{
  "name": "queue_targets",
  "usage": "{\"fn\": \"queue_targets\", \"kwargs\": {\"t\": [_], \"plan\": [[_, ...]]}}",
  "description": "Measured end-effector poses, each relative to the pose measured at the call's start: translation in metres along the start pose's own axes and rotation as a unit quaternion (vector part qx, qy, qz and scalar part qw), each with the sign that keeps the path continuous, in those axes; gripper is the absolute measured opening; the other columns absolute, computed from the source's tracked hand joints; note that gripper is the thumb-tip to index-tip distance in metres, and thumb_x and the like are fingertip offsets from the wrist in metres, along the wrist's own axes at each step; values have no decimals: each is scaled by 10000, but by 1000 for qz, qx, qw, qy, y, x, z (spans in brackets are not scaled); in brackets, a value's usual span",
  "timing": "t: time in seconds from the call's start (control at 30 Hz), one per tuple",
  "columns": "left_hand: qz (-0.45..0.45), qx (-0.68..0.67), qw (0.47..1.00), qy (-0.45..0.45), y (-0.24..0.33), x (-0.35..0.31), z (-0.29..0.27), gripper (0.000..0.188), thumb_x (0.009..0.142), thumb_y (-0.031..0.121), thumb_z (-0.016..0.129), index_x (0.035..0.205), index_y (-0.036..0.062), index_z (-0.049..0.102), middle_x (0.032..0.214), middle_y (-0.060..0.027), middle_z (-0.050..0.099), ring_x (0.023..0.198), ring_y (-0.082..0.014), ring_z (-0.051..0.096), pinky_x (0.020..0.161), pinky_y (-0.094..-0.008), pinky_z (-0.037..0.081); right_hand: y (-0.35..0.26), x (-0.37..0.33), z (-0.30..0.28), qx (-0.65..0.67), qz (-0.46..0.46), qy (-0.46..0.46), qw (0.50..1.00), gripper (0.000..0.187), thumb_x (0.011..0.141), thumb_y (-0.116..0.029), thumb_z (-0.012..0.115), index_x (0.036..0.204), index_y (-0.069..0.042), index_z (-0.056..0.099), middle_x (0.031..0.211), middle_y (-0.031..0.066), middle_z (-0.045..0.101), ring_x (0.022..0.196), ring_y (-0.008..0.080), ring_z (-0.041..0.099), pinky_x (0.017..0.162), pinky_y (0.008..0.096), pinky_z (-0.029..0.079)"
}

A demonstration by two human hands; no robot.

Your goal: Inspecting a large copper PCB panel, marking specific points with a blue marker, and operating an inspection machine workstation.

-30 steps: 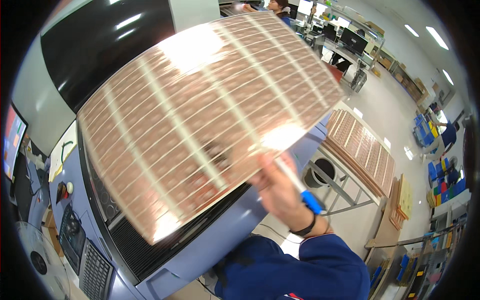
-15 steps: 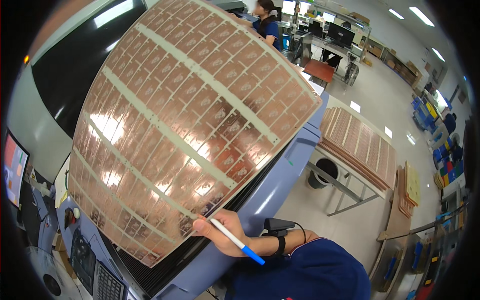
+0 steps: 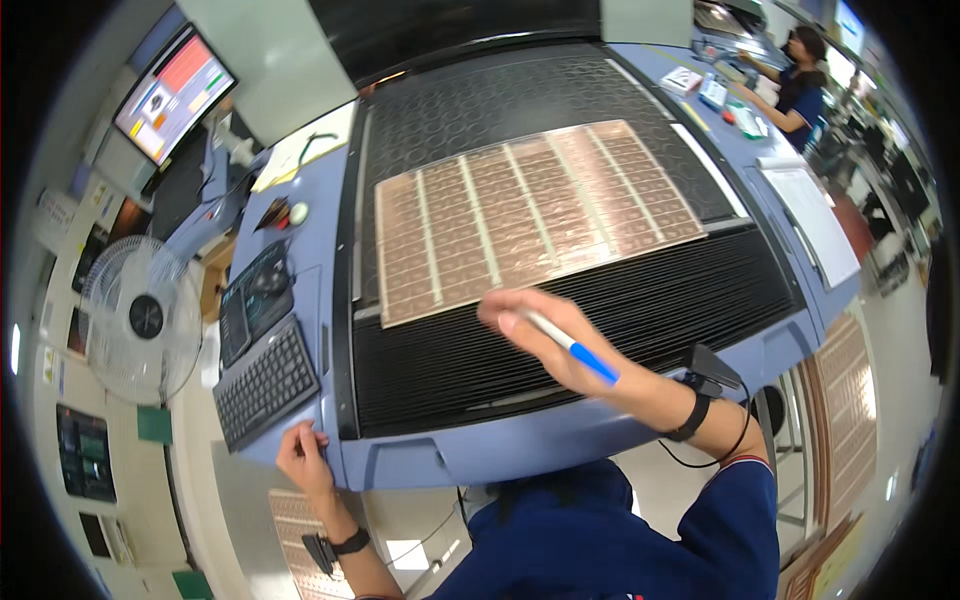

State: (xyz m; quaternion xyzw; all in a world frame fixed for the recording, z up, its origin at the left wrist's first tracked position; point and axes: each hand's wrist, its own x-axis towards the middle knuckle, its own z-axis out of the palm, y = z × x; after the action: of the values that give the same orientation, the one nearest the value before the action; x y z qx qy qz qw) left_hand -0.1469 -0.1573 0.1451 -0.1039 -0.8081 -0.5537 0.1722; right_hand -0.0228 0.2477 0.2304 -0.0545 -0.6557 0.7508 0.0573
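A copper-coloured circuit board panel (image 3: 545, 205) with pale strips lies flat on the black machine bed (image 3: 690, 275). My right hand (image 3: 548, 358) is over the panel's near edge, its fingers slightly blurred. I cannot tell whether the fingertips touch the panel. A white pen with a blue end (image 3: 592, 361) is held in that hand, sloping down toward my wrist. At the machine's front left edge, below the keyboard (image 3: 268, 385), my left hand (image 3: 306, 458) has its fingers curled in, with nothing visible in them.
A monitor (image 3: 175, 92) and a fan (image 3: 140, 318) stand at left. On the left ledge lie pliers (image 3: 318, 140). Papers (image 3: 808, 225) rest on the right ledge, near a co-worker (image 3: 795, 95). More panels (image 3: 845, 420) are stacked at lower right.
The panel, raised and tilted before with my right hand at its edge, now lies flat on the bed. My view has turned, and my left hand has come into sight.
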Motion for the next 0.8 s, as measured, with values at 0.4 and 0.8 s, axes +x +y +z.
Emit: {"fn": "queue_targets", "kwargs": {"t": [0.4, 0.8], "plan": [[9, 5, 1000, 3, 8, -2, 3, 183, 1002, 95, 616, 965, -58, 711, 726, -69, 673, 637, -104, 619, 608, -232, 503, 39, 119, -37, -514, -130, -75, 845, 623, 1009, -485, 534, 1370, 20, 487, 1242, 348, 608, 1369, 507, 425, 1141, 740, 193], [21, 72, 994, 85, -2, 9, -16, 221, 983, 118, 632, 1133, -35, 688, 924, -109, 717, 845, -163, 658, 763, -282, 524, 31, 87, -11, -595, -170, -128, 775, 697, 990, -611, 493, 1286, 16, 563, 1251, 248, 629, 1331, 419, 485, 1090, 641, 324]]}}
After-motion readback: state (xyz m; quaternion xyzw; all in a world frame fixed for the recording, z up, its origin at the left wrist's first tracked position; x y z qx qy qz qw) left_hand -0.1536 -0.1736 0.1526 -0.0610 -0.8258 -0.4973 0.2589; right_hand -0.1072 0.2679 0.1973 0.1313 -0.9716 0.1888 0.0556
